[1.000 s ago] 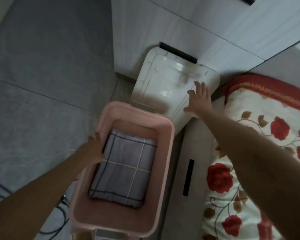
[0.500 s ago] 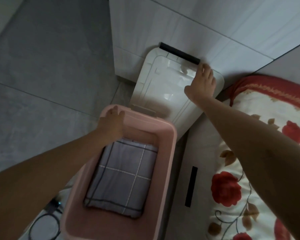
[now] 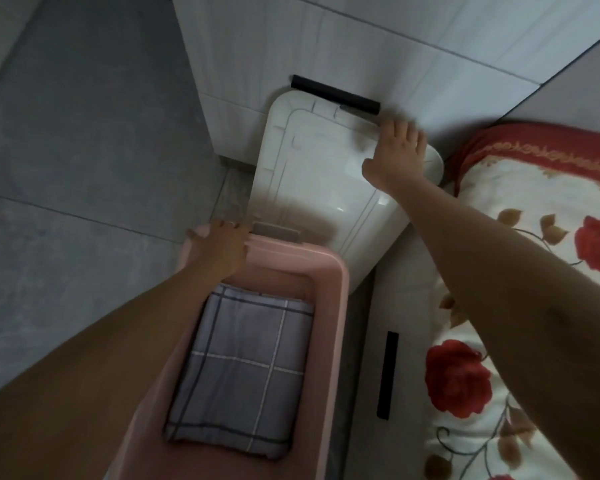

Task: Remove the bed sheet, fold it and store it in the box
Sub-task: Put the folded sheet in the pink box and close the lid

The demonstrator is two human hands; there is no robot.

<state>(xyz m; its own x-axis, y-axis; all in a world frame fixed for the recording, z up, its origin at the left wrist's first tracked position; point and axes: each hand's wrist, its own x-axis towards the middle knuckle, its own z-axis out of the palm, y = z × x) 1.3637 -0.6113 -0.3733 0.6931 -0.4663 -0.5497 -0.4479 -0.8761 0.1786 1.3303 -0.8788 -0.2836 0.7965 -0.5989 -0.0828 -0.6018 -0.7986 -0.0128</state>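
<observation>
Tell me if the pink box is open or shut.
Open. The white lid is tipped back against the cabinet, and the folded checked sheet shows inside the pink box.

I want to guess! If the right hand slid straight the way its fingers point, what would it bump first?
Probably the white cabinet front, just beside the end of the black handle. The right hand lies on the white lid, so depth is hard to judge.
</observation>
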